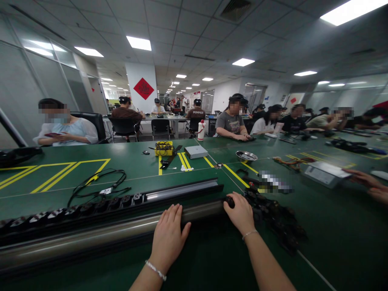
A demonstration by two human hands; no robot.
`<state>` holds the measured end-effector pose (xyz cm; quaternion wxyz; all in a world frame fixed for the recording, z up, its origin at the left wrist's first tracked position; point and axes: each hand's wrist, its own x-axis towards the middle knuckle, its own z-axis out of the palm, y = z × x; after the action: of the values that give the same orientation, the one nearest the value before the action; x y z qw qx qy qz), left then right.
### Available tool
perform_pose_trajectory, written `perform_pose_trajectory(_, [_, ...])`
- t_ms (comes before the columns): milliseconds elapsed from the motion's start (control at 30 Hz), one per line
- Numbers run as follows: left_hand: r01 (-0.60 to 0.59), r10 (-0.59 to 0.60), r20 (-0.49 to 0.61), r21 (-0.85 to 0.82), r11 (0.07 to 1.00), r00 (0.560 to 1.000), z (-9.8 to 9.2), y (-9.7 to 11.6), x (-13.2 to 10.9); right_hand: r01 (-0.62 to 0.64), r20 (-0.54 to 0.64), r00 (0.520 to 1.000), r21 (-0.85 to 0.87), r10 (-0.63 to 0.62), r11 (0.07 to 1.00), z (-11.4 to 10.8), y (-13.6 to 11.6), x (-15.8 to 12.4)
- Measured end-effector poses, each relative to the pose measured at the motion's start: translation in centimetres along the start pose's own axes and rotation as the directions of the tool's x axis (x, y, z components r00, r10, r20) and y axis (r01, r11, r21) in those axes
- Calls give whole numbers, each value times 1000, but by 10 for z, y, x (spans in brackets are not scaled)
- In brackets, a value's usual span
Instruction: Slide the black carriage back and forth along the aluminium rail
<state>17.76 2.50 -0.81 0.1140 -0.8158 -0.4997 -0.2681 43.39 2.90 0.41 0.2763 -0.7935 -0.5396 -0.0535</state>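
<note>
A green table (212, 258) is spread across the foreground, and along its near left part a long, glossy tube (115, 231) is laid, its left end cut off by the view. Stiffness is suggested by its straight run, and some weight by its length, though whether it is hollow cannot be told; the smooth sheen would probably be slippery under the fingers, so a hold by both hands, set well apart and wrapped around the body, would be best. Behind it, roughly alongside, a rail (182, 188) is seen, its left stretch lined with small black parts. Just beyond the tube's right end a blurred heap of dark parts (281, 222) is left on the table. A silver box (196, 152) is set farther back. The left hand (168, 230) is laid palm down over the tube, fingers extended and thumb spread, so that it is covered rather than gripped. By the right hand (242, 214), curled narrow, the tube's black end cap (230, 201) is held; a steadier point is probably offered there than by the slick body.
</note>
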Motion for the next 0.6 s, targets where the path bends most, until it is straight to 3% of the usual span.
perform_pose_trajectory(600, [-2, 2, -7, 24, 1000, 1000, -1, 0, 0, -5, -40, 999, 51, 7, 999, 10, 11, 3])
